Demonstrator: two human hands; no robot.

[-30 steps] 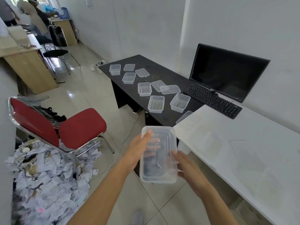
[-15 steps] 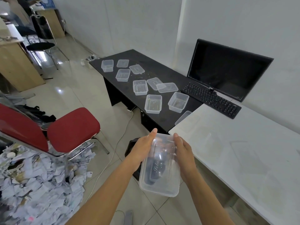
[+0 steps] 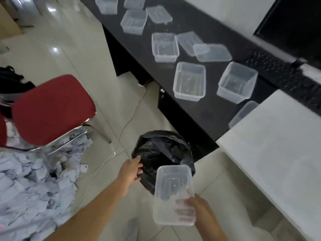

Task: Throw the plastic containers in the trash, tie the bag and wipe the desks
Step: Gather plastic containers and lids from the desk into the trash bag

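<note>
Right hand grips container (left hand on bag).

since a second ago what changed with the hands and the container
The left hand let go of the clear container and moved to the black trash bag rim. The right hand alone now holds it over the bag. Containers on the black desk stayed put.

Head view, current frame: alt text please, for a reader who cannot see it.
The right hand holds a clear plastic container over a black trash bag on the floor, while the left hand grips the bag's rim. More empty containers and lids lie on the black desk; a red chair stands left.
</note>
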